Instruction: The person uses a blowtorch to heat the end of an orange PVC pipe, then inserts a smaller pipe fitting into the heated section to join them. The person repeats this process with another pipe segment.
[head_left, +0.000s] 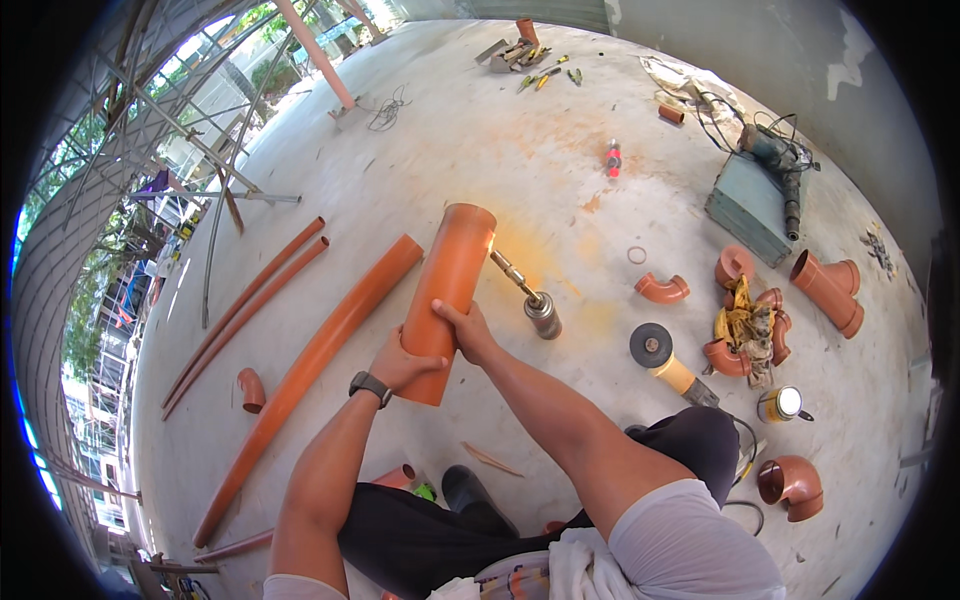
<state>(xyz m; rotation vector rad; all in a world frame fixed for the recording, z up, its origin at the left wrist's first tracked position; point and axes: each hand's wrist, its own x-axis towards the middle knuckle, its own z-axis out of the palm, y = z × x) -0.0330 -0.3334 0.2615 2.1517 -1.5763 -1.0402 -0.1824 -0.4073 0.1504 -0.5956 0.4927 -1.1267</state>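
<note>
The person is crouching on the concrete floor (480,150) and holding a short orange pipe section (448,300) in both hands. The left hand (400,362) is wrapping around the lower part of the pipe from the left, fingers clenched on its wall; the right hand (466,330) is gripping the same part from the right, thumb laid across the front. The pipe is tilting up and away from the person, its far open end sitting just beside the nozzle of a gas torch (528,295) that is lying on the floor to the right.

Status, as a judgement: a bright glow is showing at the pipe's far rim next to the nozzle, so the far end appears to be undergoing heating. The rim is looking round and undeformed, which suggests the heating is at an early or middle stage and any shaping or joining remains to be done.

Materials standing by: long orange pipes (300,370) are lying to the left, untouched. Orange elbow fittings (662,289) and a tee fitting (828,285) are lying to the right, well apart from the hands, none yet joined to the held pipe. An angle grinder (665,362) is resting near the right knee.
</note>
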